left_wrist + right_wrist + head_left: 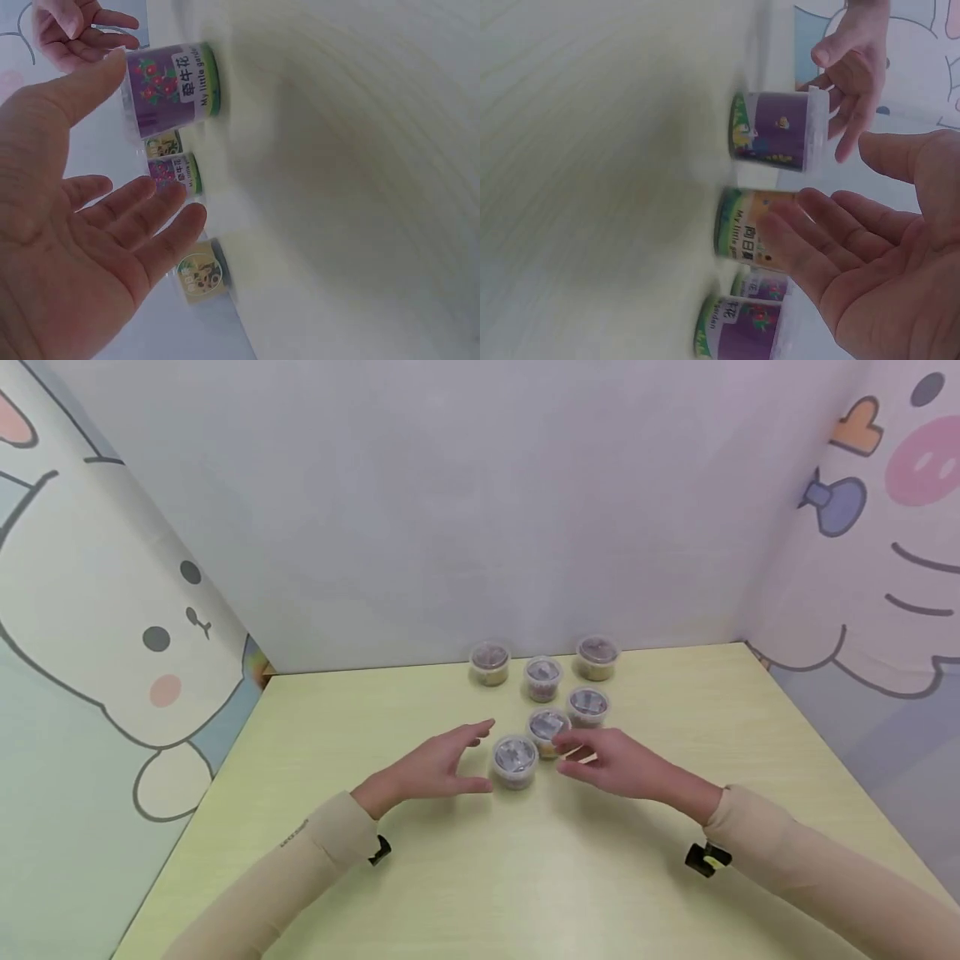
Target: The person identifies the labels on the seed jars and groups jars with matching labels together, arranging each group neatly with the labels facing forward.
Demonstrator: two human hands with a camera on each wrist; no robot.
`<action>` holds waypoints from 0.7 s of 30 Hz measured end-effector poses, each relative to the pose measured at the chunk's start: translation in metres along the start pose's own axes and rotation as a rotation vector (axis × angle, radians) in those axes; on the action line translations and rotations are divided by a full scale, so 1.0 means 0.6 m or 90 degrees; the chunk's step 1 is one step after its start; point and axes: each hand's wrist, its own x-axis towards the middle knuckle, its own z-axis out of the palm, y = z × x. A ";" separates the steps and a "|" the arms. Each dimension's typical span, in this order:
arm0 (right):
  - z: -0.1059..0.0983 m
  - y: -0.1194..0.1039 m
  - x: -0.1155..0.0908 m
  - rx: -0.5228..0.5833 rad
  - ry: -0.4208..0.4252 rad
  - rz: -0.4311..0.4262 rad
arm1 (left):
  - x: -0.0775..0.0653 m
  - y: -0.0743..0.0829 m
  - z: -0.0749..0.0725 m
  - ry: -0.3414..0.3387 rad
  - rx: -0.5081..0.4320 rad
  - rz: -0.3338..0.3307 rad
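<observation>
A: How does the left hand (435, 766) stand?

B: Its fingers are spread, the thumb well apart from them, just left of the front tub (515, 762), which sits upright on the pale yellow desk (480, 877).

A: And the right hand (618, 764)?

B: On that tub's other side, fingers loosely bent and the thumb apart. Their tips overlap the second tub (546, 724) in the head view; whether they touch it, I cannot tell.

A: What labels do those two bear?

B: The front one is purple, with red flowers and "My little garden" (the left wrist view shows it best), and the second is orange.

A: Any more?

B: Four, farther back: the purple third tub (588, 702) close behind the second, the purple fourth tub (543, 675), then the rear-left tub (490, 664) and the rear-right tub (597, 658), both yellowish, near the pale back wall (450, 510).

A: And the arms?

B: Beige sleeves (300, 860) cover both, reaching in from the near edge
</observation>
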 end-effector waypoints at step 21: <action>0.064 0.023 0.026 0.091 -0.067 0.046 | 0.017 -0.003 0.051 0.015 -0.109 -0.049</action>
